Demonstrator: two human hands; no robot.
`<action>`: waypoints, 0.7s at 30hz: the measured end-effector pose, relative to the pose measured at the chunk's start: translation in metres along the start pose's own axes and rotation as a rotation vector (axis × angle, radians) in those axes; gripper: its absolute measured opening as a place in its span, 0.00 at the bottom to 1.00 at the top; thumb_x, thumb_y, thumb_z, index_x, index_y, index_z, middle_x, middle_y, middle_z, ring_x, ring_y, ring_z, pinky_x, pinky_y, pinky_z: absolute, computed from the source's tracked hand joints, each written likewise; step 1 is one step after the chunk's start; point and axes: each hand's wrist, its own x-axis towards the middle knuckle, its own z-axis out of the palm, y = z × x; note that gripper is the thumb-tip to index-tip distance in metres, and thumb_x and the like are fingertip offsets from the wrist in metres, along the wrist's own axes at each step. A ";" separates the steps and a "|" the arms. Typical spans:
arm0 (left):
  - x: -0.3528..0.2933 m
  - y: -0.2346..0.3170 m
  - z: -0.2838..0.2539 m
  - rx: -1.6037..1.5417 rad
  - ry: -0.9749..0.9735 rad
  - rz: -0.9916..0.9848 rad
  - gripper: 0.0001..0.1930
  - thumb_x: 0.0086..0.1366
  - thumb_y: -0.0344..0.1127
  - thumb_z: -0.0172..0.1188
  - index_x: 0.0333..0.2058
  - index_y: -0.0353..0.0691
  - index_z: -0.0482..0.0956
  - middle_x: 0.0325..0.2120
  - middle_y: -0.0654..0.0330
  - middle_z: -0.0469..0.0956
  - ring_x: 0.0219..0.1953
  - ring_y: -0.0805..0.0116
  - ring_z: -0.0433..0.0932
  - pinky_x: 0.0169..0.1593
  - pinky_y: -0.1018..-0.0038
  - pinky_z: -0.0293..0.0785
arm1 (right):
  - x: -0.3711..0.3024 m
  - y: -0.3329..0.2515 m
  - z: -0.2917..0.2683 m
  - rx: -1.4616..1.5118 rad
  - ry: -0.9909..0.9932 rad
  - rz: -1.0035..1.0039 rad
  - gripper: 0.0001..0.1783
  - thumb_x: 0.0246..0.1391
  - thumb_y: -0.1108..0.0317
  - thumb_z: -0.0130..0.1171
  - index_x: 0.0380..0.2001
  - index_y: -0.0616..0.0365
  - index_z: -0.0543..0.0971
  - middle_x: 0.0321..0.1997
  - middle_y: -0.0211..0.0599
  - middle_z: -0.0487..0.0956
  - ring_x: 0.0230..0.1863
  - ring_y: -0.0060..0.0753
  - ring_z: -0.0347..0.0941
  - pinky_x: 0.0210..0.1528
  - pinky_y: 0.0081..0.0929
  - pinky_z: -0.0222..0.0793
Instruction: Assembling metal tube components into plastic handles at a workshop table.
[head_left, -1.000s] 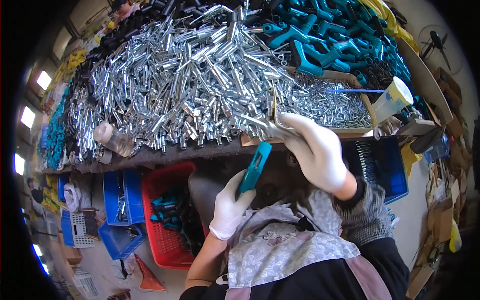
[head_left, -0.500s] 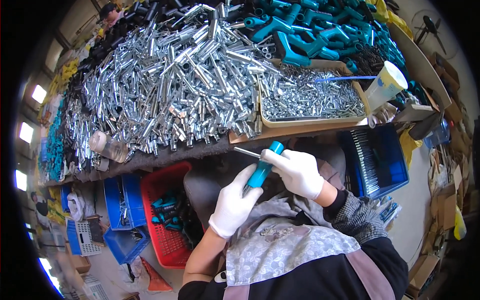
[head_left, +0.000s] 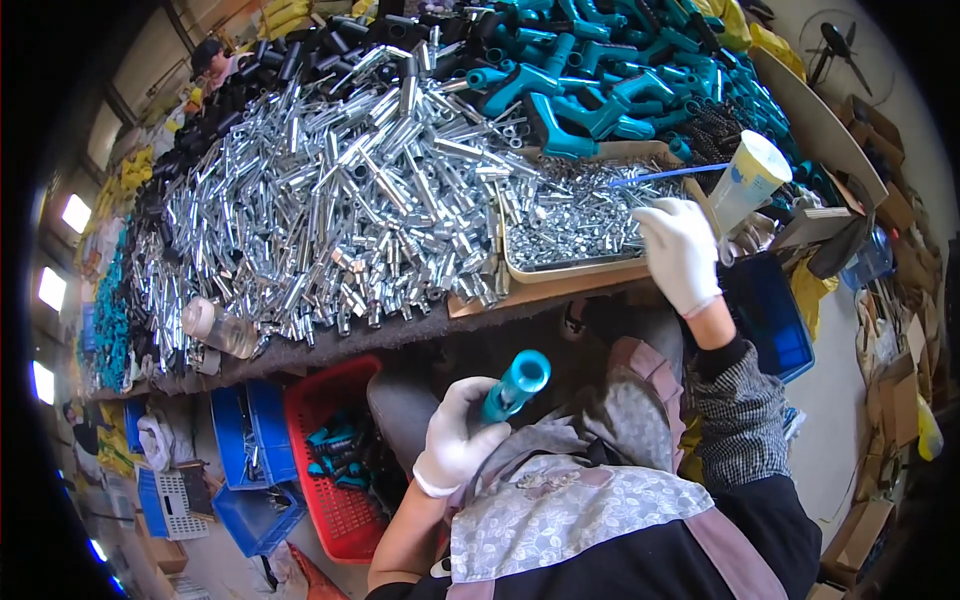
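Note:
In my white-gloved left hand (head_left: 455,445), above my lap, is a teal tubular handle (head_left: 517,384), its round open end tipped up and away from me. The fingers wrap its lower part. My right hand (head_left: 682,252), also gloved in white, reaches over the right side of a shallow tray (head_left: 580,272) of small metal parts (head_left: 580,215). Its fingers are bent together at the parts; whether anything is between them is hidden. A paper cup (head_left: 750,180) stands just right of that hand, with a thin blue stick (head_left: 668,174) by it.
A large heap of shiny metal tubes (head_left: 350,200) covers the table, with teal pistol-shaped housings (head_left: 600,100) behind. A clear bottle (head_left: 220,328) lies at the front edge. Below are a red basket (head_left: 310,440), blue bins (head_left: 245,435) and a blue crate (head_left: 770,310). Another person (head_left: 210,62) is far left.
My right hand has left the teal handle and moved up and right to the tray. My left hand has lowered slightly and turned the handle's open end upward. The thin metal rod no longer shows.

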 end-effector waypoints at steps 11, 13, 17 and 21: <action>0.015 0.029 0.020 0.383 -0.061 0.059 0.26 0.60 0.37 0.69 0.56 0.37 0.74 0.47 0.47 0.79 0.48 0.47 0.81 0.52 0.64 0.77 | 0.049 -0.031 0.056 0.173 -0.683 0.218 0.12 0.51 0.57 0.64 0.31 0.53 0.85 0.34 0.46 0.84 0.40 0.53 0.81 0.43 0.44 0.75; 0.016 0.027 0.020 0.483 -0.048 0.108 0.25 0.56 0.32 0.71 0.52 0.37 0.75 0.43 0.48 0.80 0.44 0.48 0.82 0.48 0.64 0.78 | 0.043 -0.024 0.055 0.216 -0.592 0.192 0.11 0.52 0.58 0.63 0.31 0.53 0.84 0.33 0.45 0.84 0.39 0.53 0.80 0.43 0.45 0.74; 0.021 0.033 0.022 0.447 0.007 0.125 0.23 0.52 0.29 0.72 0.47 0.36 0.78 0.39 0.49 0.80 0.40 0.48 0.82 0.44 0.64 0.78 | 0.038 -0.022 0.043 0.432 -0.373 0.258 0.08 0.53 0.64 0.63 0.32 0.57 0.82 0.30 0.44 0.83 0.35 0.48 0.81 0.38 0.37 0.74; 0.028 0.044 0.018 0.488 0.002 0.183 0.22 0.50 0.31 0.74 0.45 0.36 0.79 0.37 0.50 0.81 0.38 0.49 0.82 0.42 0.65 0.78 | 0.036 -0.047 0.011 0.804 -0.436 0.447 0.08 0.55 0.74 0.61 0.38 0.63 0.84 0.28 0.34 0.83 0.28 0.23 0.78 0.32 0.23 0.74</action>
